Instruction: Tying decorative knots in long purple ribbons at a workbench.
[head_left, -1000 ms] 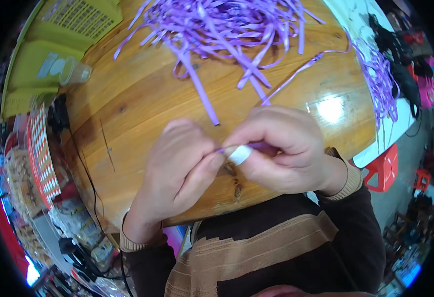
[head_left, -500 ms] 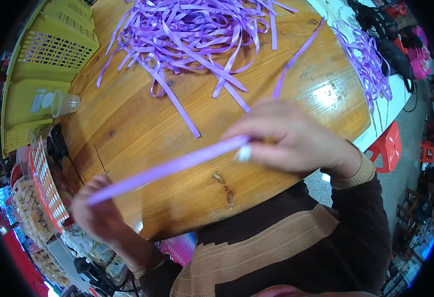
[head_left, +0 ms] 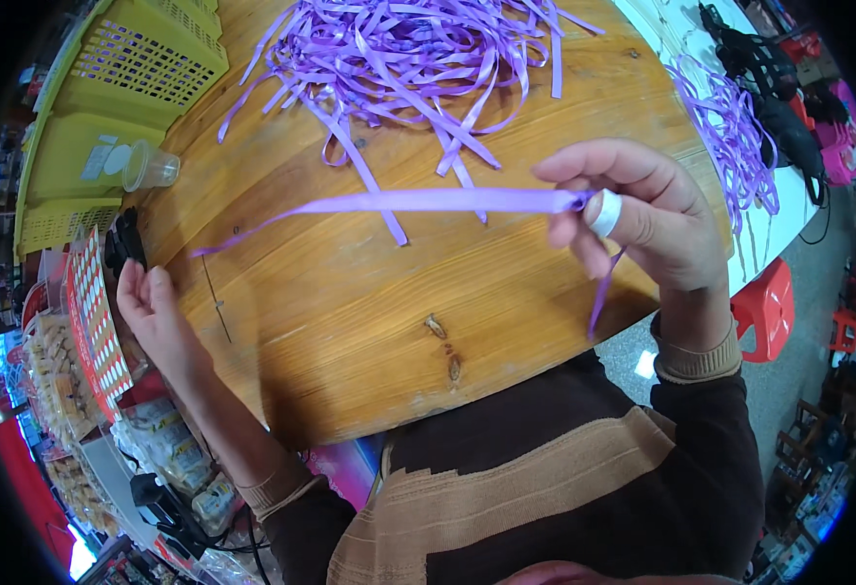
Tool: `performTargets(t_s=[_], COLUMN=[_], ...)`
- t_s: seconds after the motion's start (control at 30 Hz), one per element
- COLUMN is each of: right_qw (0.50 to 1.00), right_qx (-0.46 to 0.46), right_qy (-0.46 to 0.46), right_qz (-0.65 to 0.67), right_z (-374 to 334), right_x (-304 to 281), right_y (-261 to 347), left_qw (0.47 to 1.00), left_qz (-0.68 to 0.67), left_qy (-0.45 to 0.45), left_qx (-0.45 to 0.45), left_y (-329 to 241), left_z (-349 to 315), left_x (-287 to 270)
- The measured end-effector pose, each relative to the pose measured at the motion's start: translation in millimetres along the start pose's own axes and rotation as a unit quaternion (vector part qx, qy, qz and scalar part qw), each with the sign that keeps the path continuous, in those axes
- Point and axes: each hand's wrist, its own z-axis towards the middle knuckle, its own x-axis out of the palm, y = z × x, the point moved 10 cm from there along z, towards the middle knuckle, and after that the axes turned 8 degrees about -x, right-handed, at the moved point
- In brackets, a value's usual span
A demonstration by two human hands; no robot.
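A purple ribbon (head_left: 428, 201) stretches leftward from my right hand (head_left: 657, 210), pinched near a small knot between thumb and fingers. A white wrap (head_left: 605, 213) goes round that thumb. The ribbon's other tail (head_left: 600, 297) hangs below the hand, over the table's near edge. My left hand (head_left: 159, 317) is at the table's left side, fingers a little apart, with nothing visible in them. The ribbon's far left end lies apart from it. Just beyond those fingertips is a black object (head_left: 123, 241), its kind unclear. A thin dark strand (head_left: 217, 304) lies on the wood nearby.
A large heap of purple ribbons (head_left: 398, 58) covers the far part of the wooden table (head_left: 350, 341). More knotted ribbons (head_left: 730, 146) lie on a white surface at right. A yellow basket (head_left: 86, 127) and clear plastic cup (head_left: 155, 168) stand left. A red stool (head_left: 764, 307) is at right.
My left hand has let go of the ribbon's left end and moved slightly left and away from me. My right hand has moved right and upward, still pinching the ribbon.
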Motion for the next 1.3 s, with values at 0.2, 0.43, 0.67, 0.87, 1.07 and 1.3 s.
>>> performTargets(t_s=[0.2, 0.43, 0.67, 0.87, 1.07, 1.3], right_qw=[0.996, 0.994, 0.996, 0.988, 0.951, 0.907], right_qx=[0.031, 0.029, 0.0, -0.133, -0.186, -0.221], right_qy=[0.059, 0.102, 0.056, -0.045, -0.082, -0.122], right_qz=[0.062, 0.006, -0.074, 0.072, 0.234, 0.338], right_z=[-2, -12, -19, -24, -55, -73], right_x=[53, 77, 46, -59, -128, -158], right_y=[-6, -3, 0, 46, 56, 58], left_qw=[0.9, 0.825, 0.826, 0.971, 0.967, 0.924], left_qz=[0.032, -0.013, 0.116, -0.109, -0.226, -0.381], left_qy=[0.308, 0.434, 0.415, 0.212, 0.119, 0.007], left_qx=[0.308, 0.362, 0.364, 0.01, 0.01, 0.039], left_y=[-127, -169, -145, -56, -9, 0], left_z=[-138, -193, -180, -57, -5, 5], left_x=[83, 130, 110, 5, -85, -135])
